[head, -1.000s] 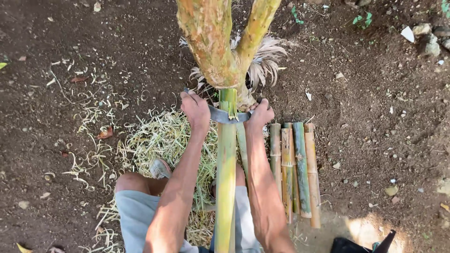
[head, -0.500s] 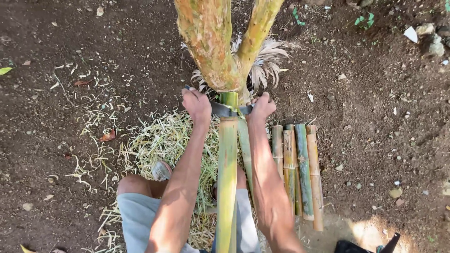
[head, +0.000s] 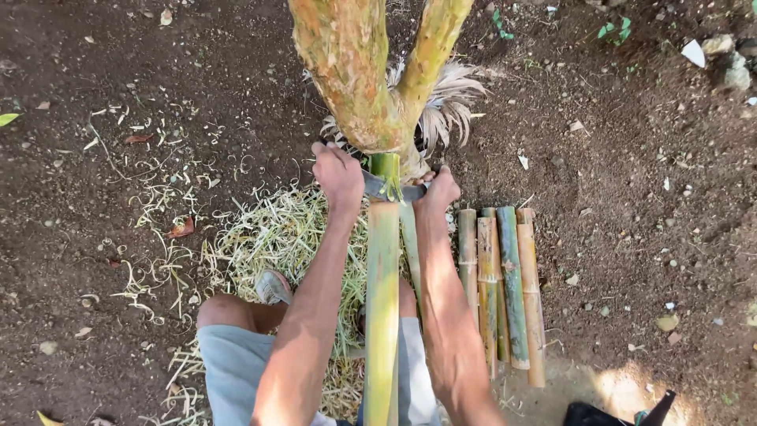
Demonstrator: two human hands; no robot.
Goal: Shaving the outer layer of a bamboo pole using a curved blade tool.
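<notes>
A long green bamboo pole (head: 382, 292) runs up the middle of the frame from between the person's knees and butts against the forked, orange-mottled tree trunk (head: 347, 79) at top centre. Across it lies a curved grey metal blade (head: 388, 188), held at both ends: the left hand (head: 337, 175) wraps its fingers closed around the left end, the right hand (head: 438, 189) closes around the right end.

To do this scraping step well, I judge both hands should press evenly, keep the blade square across the pole and draw in long strokes along it, with the pole braced firmly in the fork. Pale green shavings (head: 276, 237) pile at centre left; a row of short cut bamboo sections (head: 505, 284) lies on the soil at right.
</notes>
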